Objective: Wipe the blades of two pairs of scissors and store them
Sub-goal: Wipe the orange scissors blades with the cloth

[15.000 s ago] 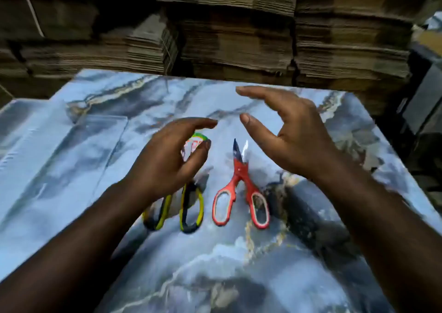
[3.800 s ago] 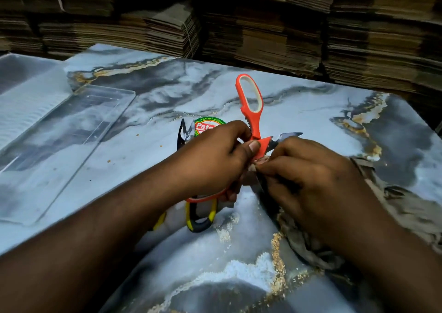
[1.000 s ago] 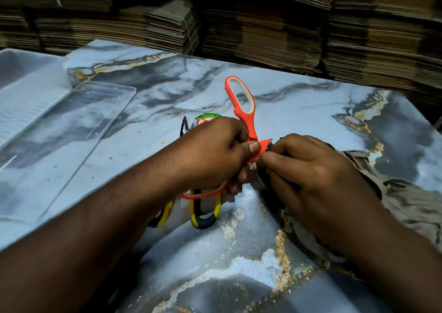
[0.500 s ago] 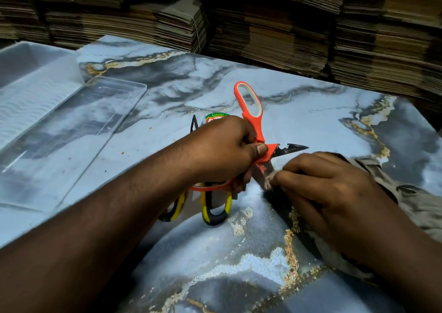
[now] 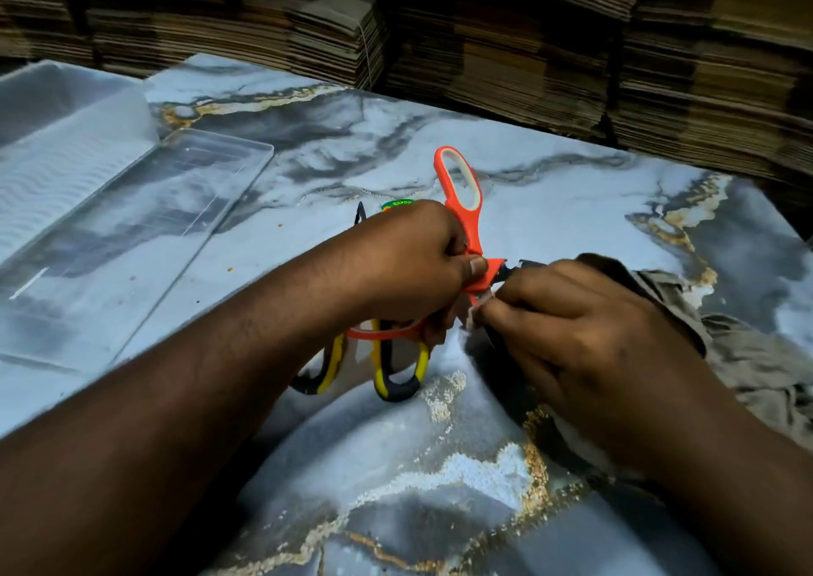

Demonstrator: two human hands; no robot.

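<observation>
the left hand [image 5: 413, 267] grips the orange plastic-handled scissors [image 5: 462, 206] above the marble-patterned desk [image 5: 550, 188] while the right hand [image 5: 585, 333] pinches a drab grey cloth [image 5: 748, 347] on their blades. wiping of the first pair looks underway; the yellow-and-black scissors [image 5: 396, 377] lie unwiped underneath, the clear plastic tray [image 5: 132, 232] waits left.

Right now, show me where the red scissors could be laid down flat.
Bare table lies beyond both hands, between the red scissors and the cardboard stacks. Another patch sits between the clear lid and the left hand. It is crowded around the yellow scissors and the cloth.
</observation>
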